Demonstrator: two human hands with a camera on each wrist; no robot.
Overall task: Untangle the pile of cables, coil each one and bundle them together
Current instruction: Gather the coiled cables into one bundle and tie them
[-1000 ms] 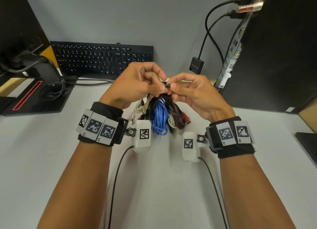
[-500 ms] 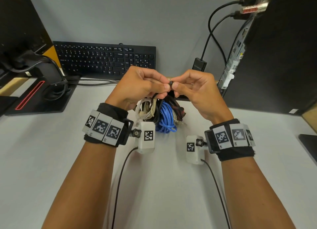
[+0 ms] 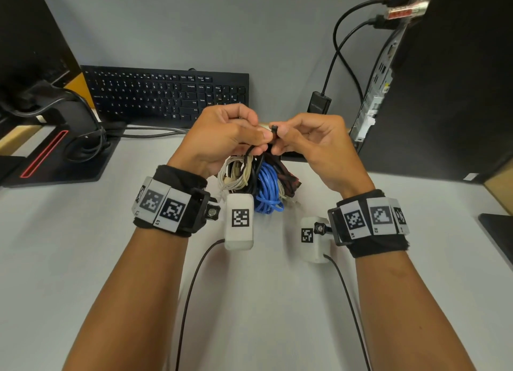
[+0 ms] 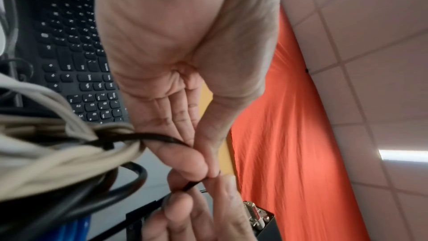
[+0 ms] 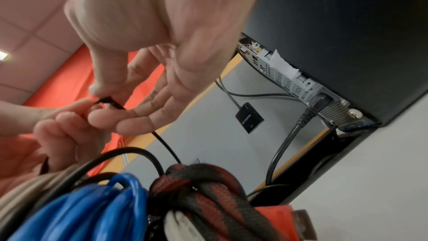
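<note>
Both hands are raised above the grey worktop (image 3: 83, 259), fingertips meeting over a bundle of coiled cables. The left hand (image 3: 222, 140) pinches a thin black tie (image 3: 274, 133) between thumb and forefinger, its other fingers curled in. The right hand (image 3: 313, 146) pinches the same tie from the opposite side; in the right wrist view the thumb and forefinger close on the tie (image 5: 109, 103) while the remaining fingers lie loosely extended beneath it. The bundle hangs directly below the two hands, between the wrists, and consists of a white cable coil (image 3: 236, 173), a black cable (image 3: 251, 165), a blue cable coil (image 3: 268, 190) and a red-and-black braided cable (image 3: 286, 176), all packed side by side and touching. Whether the bundle's lower end touches the worktop cannot be determined. The tie's strand runs down from the fingertips to the braided cable (image 5: 208, 190). A black keyboard (image 3: 166, 93) lies behind the hands against the partition. A black computer tower (image 3: 444, 79) stands at the right with cables plugged into its rear panel. A monitor stand (image 3: 55, 159) sits at the left.
</note>
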